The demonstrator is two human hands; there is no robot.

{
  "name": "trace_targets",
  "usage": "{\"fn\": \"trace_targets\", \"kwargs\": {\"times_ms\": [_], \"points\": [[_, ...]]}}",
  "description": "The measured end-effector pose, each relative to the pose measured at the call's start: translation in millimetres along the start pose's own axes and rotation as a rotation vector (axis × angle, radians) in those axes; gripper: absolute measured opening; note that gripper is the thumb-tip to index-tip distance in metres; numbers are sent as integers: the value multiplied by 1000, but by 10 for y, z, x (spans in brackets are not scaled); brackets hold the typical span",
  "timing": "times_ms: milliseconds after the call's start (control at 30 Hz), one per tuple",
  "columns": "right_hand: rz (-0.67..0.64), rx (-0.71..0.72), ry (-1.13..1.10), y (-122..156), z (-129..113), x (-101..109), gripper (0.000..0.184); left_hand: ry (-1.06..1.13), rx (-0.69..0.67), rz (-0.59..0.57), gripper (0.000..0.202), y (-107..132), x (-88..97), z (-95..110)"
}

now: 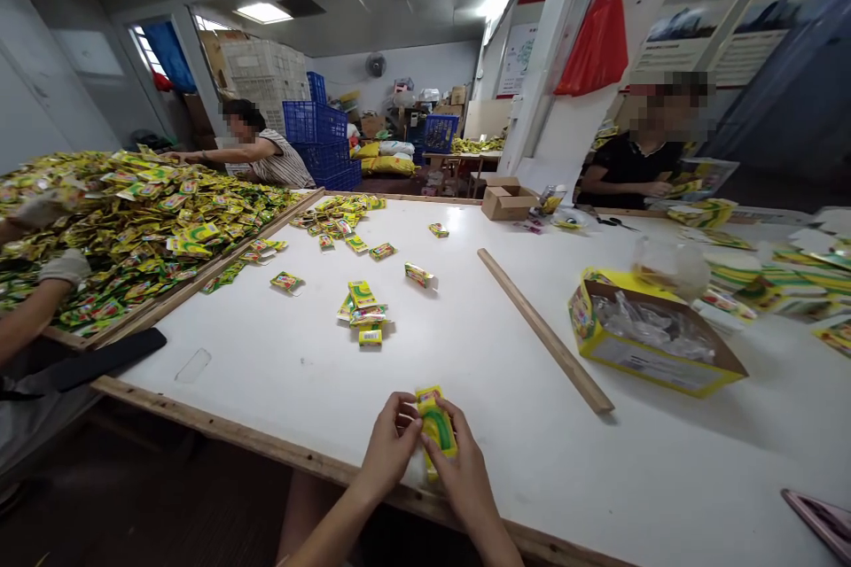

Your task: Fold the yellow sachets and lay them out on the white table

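Observation:
Close to the table's front edge, a small yellow-green printed carton [435, 427] is held between my two hands. My left hand [392, 438] has its fingers curled against the carton's left side. On the other side, my right hand [462, 452] grips the carton with thumb and fingers. Part of the carton is hidden behind my fingers. Ahead of my hands lies a little stack of similar cartons [363, 301], with one carton [370, 337] lying in front of it. Farther off, a single carton [418, 275] rests with its end flap out.
A wooden strip [545, 332] lies right of centre, beside an open yellow box [648, 363] with clear plastic bags. At left, a heap of cartons [166, 204] stands behind a wooden edge, near a co-worker's gloved hand [65, 268]. A phone [821, 523] lies at lower right.

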State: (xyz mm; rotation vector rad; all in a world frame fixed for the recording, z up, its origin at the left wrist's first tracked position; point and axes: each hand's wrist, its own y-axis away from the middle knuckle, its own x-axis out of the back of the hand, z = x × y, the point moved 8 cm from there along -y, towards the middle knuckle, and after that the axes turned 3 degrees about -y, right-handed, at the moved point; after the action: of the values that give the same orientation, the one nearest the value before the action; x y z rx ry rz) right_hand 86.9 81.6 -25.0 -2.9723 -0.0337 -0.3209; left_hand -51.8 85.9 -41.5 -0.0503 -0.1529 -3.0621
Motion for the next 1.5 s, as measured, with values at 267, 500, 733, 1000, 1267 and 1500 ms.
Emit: {"fn": "trace_targets", "kwargs": {"times_ms": [267,500,733,1000,1267,1500], "points": [[-61,33,-292,104,-164,18,31,219,-37,-106,35,65,-213,249],[215,14,-146,63,101,362,31,317,18,-76,44,11,-192,128],[247,-57,-289,28,174,354,42,309,-57,-156,40,100,-240,217],[-5,-57,-235,16,62,222,32,74,-135,-243,26,119,-150,254],[-37,10,-178,-46,-75,247,36,-139,-304,-197,13,178,-69,515],[31,27,-221,-28,-136,218,32,-51,-299,-148,18,185,-38,468]]}}
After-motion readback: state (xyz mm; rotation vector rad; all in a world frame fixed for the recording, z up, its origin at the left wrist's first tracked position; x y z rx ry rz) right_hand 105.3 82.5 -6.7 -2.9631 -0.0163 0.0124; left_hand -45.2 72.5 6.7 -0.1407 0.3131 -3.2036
